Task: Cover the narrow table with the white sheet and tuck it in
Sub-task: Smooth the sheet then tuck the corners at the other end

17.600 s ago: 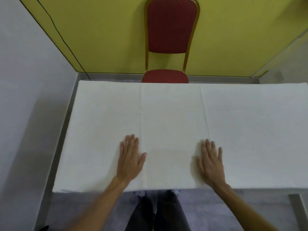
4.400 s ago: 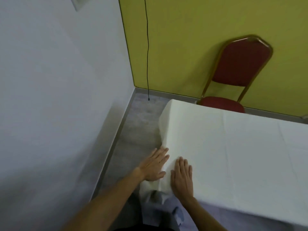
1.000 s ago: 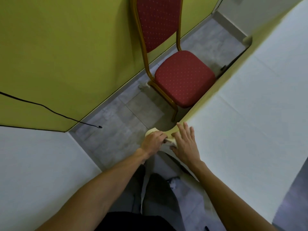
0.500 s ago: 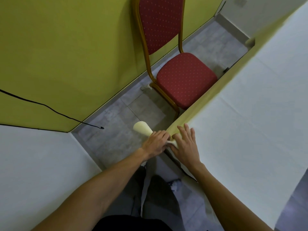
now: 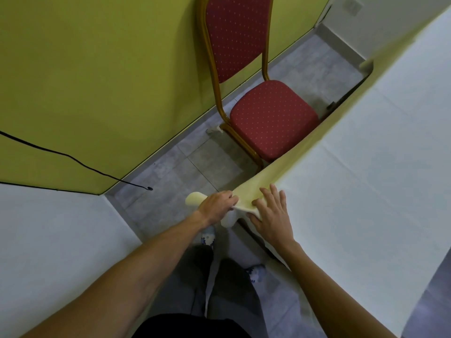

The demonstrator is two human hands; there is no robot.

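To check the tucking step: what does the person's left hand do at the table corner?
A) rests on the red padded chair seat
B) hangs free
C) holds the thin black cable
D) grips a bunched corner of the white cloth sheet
D: the left hand curls round the bunched corner of the white cloth sheet; the right hand lies flat on it.
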